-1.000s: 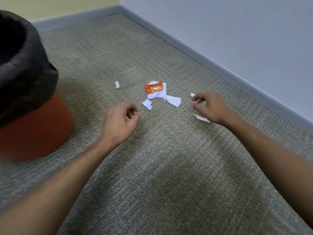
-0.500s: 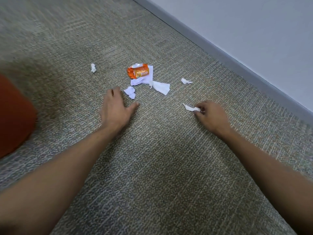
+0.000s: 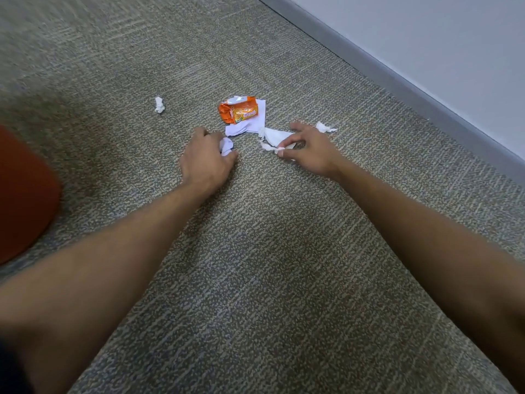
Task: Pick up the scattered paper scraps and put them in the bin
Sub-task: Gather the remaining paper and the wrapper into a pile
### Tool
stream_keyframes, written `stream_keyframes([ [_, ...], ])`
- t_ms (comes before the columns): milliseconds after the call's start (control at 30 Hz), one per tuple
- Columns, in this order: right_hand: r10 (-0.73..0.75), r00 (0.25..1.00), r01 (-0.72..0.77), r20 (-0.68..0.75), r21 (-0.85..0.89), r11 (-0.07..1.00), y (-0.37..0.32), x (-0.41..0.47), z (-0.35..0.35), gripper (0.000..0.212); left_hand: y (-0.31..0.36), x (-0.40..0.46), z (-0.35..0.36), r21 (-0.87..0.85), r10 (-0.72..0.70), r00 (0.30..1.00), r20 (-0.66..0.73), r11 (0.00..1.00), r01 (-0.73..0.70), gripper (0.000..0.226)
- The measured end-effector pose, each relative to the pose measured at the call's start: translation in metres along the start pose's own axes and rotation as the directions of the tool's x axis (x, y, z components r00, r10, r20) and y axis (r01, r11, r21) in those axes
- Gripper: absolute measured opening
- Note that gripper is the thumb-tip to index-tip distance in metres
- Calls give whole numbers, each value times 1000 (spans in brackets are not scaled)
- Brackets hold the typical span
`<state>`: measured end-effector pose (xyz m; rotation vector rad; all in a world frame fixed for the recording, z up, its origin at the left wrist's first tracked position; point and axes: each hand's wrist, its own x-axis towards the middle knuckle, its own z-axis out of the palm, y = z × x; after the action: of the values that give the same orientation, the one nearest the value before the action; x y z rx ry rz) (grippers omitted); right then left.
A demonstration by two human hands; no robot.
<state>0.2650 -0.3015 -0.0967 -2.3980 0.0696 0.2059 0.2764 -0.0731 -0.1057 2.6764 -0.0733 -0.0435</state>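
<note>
Your left hand (image 3: 207, 163) curls its fingers round a small white scrap (image 3: 226, 146) on the carpet (image 3: 270, 265). Your right hand (image 3: 309, 150) pinches a torn strip (image 3: 268, 147), touching a larger scrap (image 3: 277, 136). Other scraps (image 3: 159, 105) (image 3: 324, 127) lie apart; the orange wrapper (image 3: 239, 112) rests on white paper (image 3: 250, 125). The bin (image 3: 22, 194) stands far left.

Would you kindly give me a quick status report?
Left hand grips a white scrap. Right hand pinches a torn scrap. Bin at left edge. Nothing blocking.
</note>
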Motion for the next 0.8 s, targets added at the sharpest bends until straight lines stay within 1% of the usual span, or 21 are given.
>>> stream_keyframes([
  [67, 8, 1000, -8, -15, -15, 1000, -1, 8, 6, 23, -1, 2, -2, -46, 59, 998, -14, 997, -60, 26],
  [133, 41, 996, -41, -74, 6, 999, -2, 13, 11, 21, -2, 5, -3, -86, 79, 997, 2, 993, -79, 16],
  [167, 58, 994, -56, -97, 19, 998, -3, 13, 12, 21, -2, 6, -5, -104, 76, 997, 13, 992, -74, 15],
  [233, 77, 990, -75, -120, 26, 997, -8, 9, 13, 22, 0, 4, -9, -150, 55, 998, 23, 987, -51, 20],
  [300, 74, 987, -65, -146, 65, 996, -14, 4, 14, 20, -1, 1, -13, -215, 50, 998, 25, 976, -43, 12],
  [333, 63, 985, -48, -160, 98, 994, -19, 0, 14, 19, -1, -3, -18, -243, 46, 999, 20, 969, -39, 12],
  [400, 22, 983, 5, -183, 146, 989, -29, -7, 12, 19, -3, -9, -30, -276, 45, 999, -4, 960, -45, 17],
  [533, -107, 975, 146, -193, 199, 969, -67, -23, -2, 19, -6, -18, -73, -283, 99, 988, -122, 950, -130, 16],
  [667, -276, 944, 309, -180, 198, 930, -129, -46, -22, 17, -11, -35, -139, -289, 131, 961, -243, 936, -200, 22],
  [767, -373, 914, 402, -163, 219, 889, -180, -60, -32, 17, -14, -51, -195, -303, 113, 938, -328, 928, -218, 16],
  [800, -413, 895, 442, -166, 213, 872, -198, -63, -34, 18, -16, -57, -215, -303, 112, 927, -359, 925, -229, 17],
])
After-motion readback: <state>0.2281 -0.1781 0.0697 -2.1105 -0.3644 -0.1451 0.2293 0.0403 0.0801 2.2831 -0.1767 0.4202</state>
